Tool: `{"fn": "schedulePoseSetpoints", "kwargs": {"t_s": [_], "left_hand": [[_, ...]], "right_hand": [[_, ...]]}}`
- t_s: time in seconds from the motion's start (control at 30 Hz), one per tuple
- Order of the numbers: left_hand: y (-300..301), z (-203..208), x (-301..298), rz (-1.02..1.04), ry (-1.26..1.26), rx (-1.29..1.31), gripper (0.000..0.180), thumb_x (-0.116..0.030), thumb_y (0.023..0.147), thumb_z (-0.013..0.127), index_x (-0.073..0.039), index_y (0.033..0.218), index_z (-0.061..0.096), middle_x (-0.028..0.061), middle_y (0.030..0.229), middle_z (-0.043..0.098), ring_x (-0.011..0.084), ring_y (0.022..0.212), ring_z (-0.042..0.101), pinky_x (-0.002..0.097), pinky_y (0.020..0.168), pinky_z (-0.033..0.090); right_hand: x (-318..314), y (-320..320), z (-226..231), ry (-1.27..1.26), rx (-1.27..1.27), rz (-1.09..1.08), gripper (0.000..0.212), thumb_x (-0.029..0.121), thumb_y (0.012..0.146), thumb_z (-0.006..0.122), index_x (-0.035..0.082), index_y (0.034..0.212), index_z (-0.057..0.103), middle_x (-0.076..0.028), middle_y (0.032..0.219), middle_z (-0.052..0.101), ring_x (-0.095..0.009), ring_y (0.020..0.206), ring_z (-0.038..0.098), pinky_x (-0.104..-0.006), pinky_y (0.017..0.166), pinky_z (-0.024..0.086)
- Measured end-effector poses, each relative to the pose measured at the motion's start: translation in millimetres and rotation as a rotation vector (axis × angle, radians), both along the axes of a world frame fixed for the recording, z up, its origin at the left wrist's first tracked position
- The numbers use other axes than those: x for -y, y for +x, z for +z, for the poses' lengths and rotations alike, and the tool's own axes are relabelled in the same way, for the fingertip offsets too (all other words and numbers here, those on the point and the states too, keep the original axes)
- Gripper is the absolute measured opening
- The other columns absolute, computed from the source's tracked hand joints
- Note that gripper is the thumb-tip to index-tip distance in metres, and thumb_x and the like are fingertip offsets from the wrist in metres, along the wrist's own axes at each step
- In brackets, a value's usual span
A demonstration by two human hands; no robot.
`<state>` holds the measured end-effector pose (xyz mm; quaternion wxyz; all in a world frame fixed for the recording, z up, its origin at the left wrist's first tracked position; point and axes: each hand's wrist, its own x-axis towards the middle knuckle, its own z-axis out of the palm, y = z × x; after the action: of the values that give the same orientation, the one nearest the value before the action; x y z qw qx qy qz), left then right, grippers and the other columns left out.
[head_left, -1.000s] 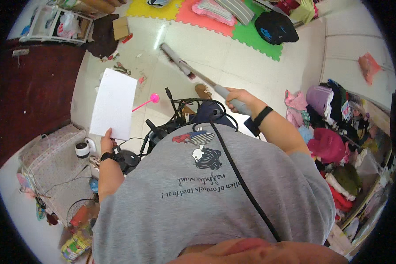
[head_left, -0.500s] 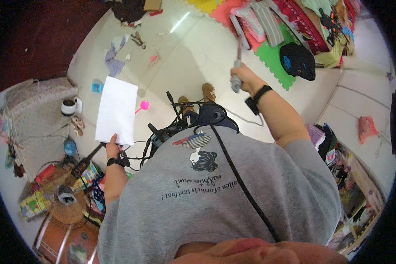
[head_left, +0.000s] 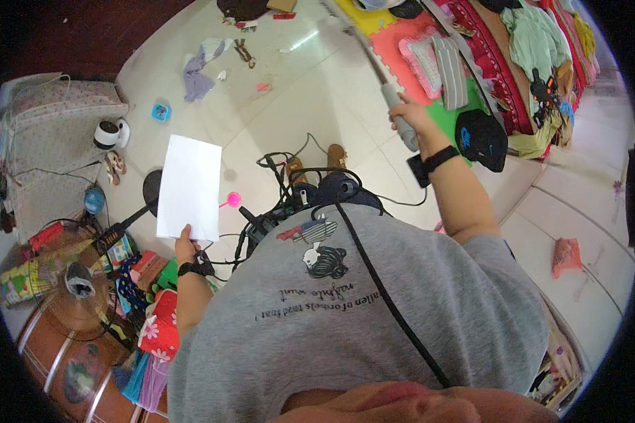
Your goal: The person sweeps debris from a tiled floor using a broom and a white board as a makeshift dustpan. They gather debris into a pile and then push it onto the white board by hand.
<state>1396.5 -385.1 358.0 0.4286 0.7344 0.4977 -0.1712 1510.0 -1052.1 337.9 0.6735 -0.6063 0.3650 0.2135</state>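
Observation:
My left hand (head_left: 185, 244) grips the lower edge of a white sheet of paper (head_left: 188, 187), thumb on top. The paper is held out over the floor, left of my body; whether it is one sheet or a stack is unclear. My right hand (head_left: 415, 118) is wrapped round the grey grip of a long pole (head_left: 399, 116). The pole slants up and left over the floor beside the foam mats, and its far end is blurred. A dark band with a small box sits on my right wrist.
A standing fan (head_left: 80, 282) lies at left, near a cloth-covered seat (head_left: 70, 120). Purple cloth (head_left: 199, 74), a blue box (head_left: 161, 112) and a pink round-headed stick (head_left: 233, 199) dot the tiles. A black cap (head_left: 481, 139) rests by the mats (head_left: 395, 46). Black cables (head_left: 275, 176) hang at my waist.
The pole in my right hand has swung so its far end points more to the upper left. My left hand still holds the paper, now slightly lower. The whole view has shifted a little.

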Motion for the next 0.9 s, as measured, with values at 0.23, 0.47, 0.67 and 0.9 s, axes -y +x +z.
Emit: {"fn": "schedulePoseSetpoints", "kwargs": {"t_s": [0.23, 0.47, 0.67, 0.9], "left_hand": [[-36.2, 1.7, -1.2, 0.138, -0.016, -0.045, 0.034, -0.037, 0.079, 0.066, -0.007, 0.07, 0.053, 0.0018, 0.053, 0.047, 0.0131, 0.038, 0.04, 0.027, 0.034, 0.031], [-40.2, -9.0, -4.8, 0.128, -0.046, 0.003, 0.028, -0.033, 0.081, 0.064, -0.008, 0.074, 0.053, 0.0, 0.054, 0.048, 0.0112, 0.039, 0.041, 0.0254, 0.034, 0.029], [-5.5, 9.4, 29.2, 0.075, -0.123, 0.071, 0.025, -0.032, 0.083, 0.063, -0.008, 0.083, 0.055, -0.0025, 0.057, 0.048, 0.0081, 0.038, 0.038, 0.0231, 0.034, 0.027], [-15.2, 2.9, 20.1, 0.042, -0.124, 0.076, 0.033, -0.04, 0.082, 0.061, -0.009, 0.073, 0.053, -0.0002, 0.052, 0.046, 0.0118, 0.039, 0.041, 0.0262, 0.037, 0.032]], "right_hand": [[16.8, 115.4, -110.7, -0.13, -0.118, 0.053, 0.013, 0.004, 0.073, 0.057, 0.005, 0.083, 0.049, -0.004, 0.062, 0.049, -0.017, 0.048, 0.049, -0.0336, 0.044, 0.043], [-67.1, 95.7, -82.6, 0.046, -0.064, 0.231, 0.043, 0.003, 0.068, 0.062, -0.001, 0.109, 0.05, -0.009, 0.073, 0.053, -0.021, 0.058, 0.054, -0.0362, 0.051, 0.048], [-56.6, 27.1, -6.8, 0.104, 0.001, 0.167, 0.082, 0.003, 0.067, 0.062, -0.003, 0.14, 0.025, -0.014, 0.073, 0.059, -0.021, 0.052, 0.057, -0.0324, 0.049, 0.049], [-19.9, 22.5, 0.8, -0.405, -0.008, 0.323, 0.066, 0.008, 0.065, 0.063, -0.002, 0.127, 0.046, -0.021, 0.082, 0.063, -0.027, 0.06, 0.063, -0.0372, 0.055, 0.052]]}}
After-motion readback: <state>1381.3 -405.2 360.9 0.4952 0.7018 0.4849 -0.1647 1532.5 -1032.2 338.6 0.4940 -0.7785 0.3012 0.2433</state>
